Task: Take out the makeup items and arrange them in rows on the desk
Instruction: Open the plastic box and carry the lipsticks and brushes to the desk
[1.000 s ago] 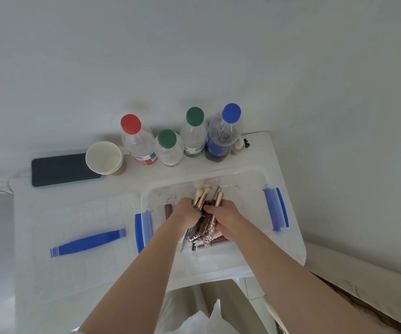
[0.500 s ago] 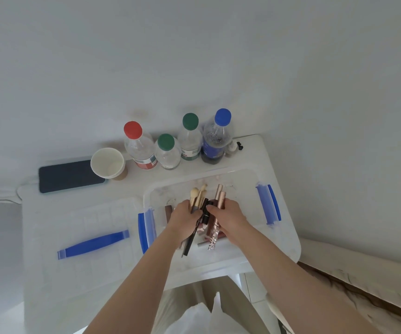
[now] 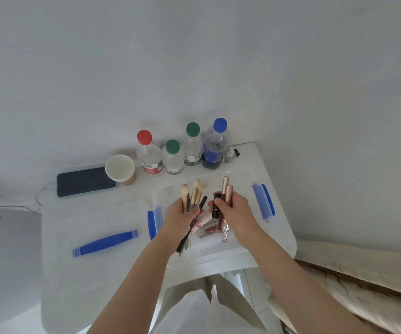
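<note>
Since a second ago we've lifted both bundles up out of the clear bin (image 3: 276,237). Left hand (image 3: 182,220) is curled tight round the brushes (image 3: 192,194) and a dark pencil (image 3: 192,225); right hand (image 3: 235,210) clamps the rose-gold tubes (image 3: 227,189) and a black tube (image 3: 216,206). Grabbing in bunches likely saves trips. A few items remain in the bin; none laid out on the desk (image 3: 79,273) yet.

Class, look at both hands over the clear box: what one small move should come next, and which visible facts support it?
Probably carry both bundles leftward and set them on the box lid. The left hand grips brushes and a dark pencil; the right hand grips tubes. Both are above the clear box, and no makeup lies in rows yet.
</note>
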